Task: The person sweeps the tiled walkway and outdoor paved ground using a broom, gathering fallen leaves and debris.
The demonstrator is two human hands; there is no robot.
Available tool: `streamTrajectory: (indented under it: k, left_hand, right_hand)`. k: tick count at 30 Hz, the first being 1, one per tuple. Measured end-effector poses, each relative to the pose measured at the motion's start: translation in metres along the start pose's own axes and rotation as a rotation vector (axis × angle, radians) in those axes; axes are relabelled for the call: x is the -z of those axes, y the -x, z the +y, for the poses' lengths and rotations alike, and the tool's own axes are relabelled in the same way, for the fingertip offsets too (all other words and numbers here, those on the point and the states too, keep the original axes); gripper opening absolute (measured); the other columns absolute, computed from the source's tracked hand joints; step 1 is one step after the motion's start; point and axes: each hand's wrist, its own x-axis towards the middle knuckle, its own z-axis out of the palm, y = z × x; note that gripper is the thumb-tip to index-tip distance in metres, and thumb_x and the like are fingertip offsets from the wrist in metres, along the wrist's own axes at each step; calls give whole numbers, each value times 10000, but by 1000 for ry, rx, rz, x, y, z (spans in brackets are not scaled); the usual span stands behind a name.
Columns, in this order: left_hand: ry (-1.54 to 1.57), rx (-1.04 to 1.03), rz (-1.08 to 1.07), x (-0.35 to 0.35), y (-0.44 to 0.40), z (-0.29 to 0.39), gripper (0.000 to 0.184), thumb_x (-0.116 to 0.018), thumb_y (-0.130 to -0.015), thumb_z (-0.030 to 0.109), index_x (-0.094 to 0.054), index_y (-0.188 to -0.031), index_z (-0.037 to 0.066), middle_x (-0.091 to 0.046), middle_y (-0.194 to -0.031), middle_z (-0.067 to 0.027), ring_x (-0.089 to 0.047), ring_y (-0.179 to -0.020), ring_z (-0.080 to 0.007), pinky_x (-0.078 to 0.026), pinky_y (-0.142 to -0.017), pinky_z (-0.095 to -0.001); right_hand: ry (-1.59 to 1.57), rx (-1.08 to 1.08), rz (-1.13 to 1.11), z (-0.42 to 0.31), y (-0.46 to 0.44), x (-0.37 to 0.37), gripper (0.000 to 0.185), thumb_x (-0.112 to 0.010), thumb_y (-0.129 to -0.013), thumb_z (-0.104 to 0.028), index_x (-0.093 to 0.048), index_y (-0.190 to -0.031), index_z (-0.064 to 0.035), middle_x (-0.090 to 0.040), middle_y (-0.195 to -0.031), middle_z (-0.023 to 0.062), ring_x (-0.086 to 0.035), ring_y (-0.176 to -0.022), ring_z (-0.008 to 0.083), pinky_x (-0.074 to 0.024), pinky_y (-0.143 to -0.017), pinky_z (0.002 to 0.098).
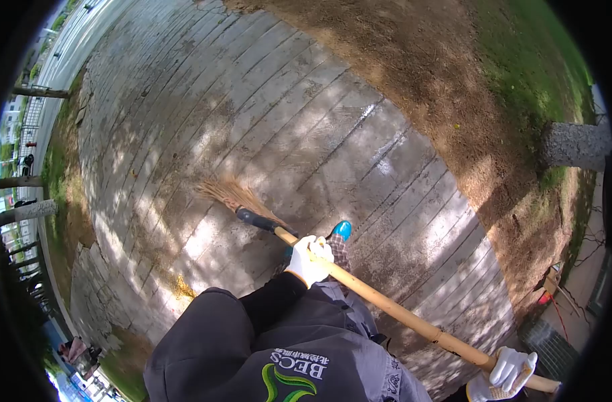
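Note:
A long-handled broom (400,313) slants across my body from upper left to lower right. Its straw bristles (232,192) rest on the paving, and a black collar joins them to the wooden handle. My left hand (311,260), in a white glove, is wrapped round the handle just behind the collar. Close to the handle's far end, my right hand (510,372) grips it, also in a white glove. One blue shoe (343,230) of mine shows beside the left hand.
Paving (279,114) with long joints runs ahead, edged on the right by bare soil (420,60) and grass. A tree trunk (577,146) stands at the right, with several more trunks at the far left. Yellow leaves (183,288) lie on the ground left of me.

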Motion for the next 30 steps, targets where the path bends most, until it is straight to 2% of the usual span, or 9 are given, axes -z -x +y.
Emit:
streamTrajectory:
  k: [8, 11, 13, 14, 17, 21, 23, 24, 30]
  left_hand:
    - [71, 46, -15, -183, 17, 42, 236, -537, -871, 203, -498, -715, 30, -442, -566, -37, -543, -655, -201, -484, -738, -345]
    - [51, 201, -250, -263, -39, 91, 226, -558, -873, 202, -503, -740, 29, -476, -610, -63, -552, -631, -209, -498, -728, -359]
    - [-18, 157, -413, -322, -84, 139, 228, -590, -863, 205, -504, -736, 36, -510, -646, -68, -554, -619, -210, -508, -701, -338]
    - [7, 121, -450, -350, -110, 168, 228, -605, -854, 198, -503, -722, 44, -525, -656, -64, -554, -612, -207, -514, -703, -331]
    - [-2, -30, -580, -388, -171, 275, 258, -609, -856, 186, -491, -661, 65, -543, -663, -50, -559, -601, -189, -522, -732, -318]
    - [183, -90, -326, -319, -146, 353, 314, -580, -883, 193, -473, -611, 78, -524, -645, -45, -565, -652, -214, -502, -692, -314]
    - [247, -185, -298, -275, -57, 358, 303, -566, -892, 194, -481, -627, 72, -516, -626, -40, -560, -683, -240, -495, -688, -344]
    - [293, -248, -254, -243, -29, 361, 284, -559, -890, 217, -494, -658, 66, -511, -616, -36, -555, -712, -249, -487, -674, -354]
    - [419, -568, 253, -74, 109, 422, 304, -459, -780, 153, -343, -500, 136, -405, -501, -7, -428, -505, -161, -401, -520, -303]
  right_hand:
    - [304, 380, -114, -35, -74, -64, 371, -546, -903, -168, -516, -537, -116, -470, -539, 48, -486, -516, 212, -412, -482, 332]
    - [-166, 62, 91, -74, -84, -58, 291, -474, -910, -145, -457, -619, -136, -395, -506, 0, -445, -476, 157, -391, -481, 288]
    - [-1312, -302, -39, -151, -71, -71, 267, -402, -926, -136, -399, -660, -151, -361, -501, -53, -381, -447, 99, -343, -512, 235]
    - [-918, -119, -20, -201, -53, -97, 258, -387, -925, -136, -343, -672, -163, -324, -494, -86, -325, -432, 60, -298, -537, 195]
    - [-1479, -207, -329, -332, -32, -162, 211, -467, -874, -142, -399, -675, -154, -348, -484, -81, -350, -419, 68, -331, -483, 215]
    - [-1706, -55, -984, -396, -35, -215, 208, -529, -834, -158, -444, -644, -154, -388, -467, -77, -379, -414, 71, -352, -435, 236]
    - [-1908, -356, -614, -410, -40, -215, 205, -528, -846, -180, -458, -656, -151, -426, -454, -72, -405, -418, 65, -356, -461, 225]
    - [-1398, -405, -311, -394, -44, -206, 187, -515, -859, -202, -500, -677, -159, -474, -468, -85, -436, -427, 58, -356, -490, 202]
    - [-1775, -604, -1174, -455, 41, -289, 267, -326, -993, -197, -456, -868, -1, -299, -391, -53, -258, -289, 82, -312, -312, 296]
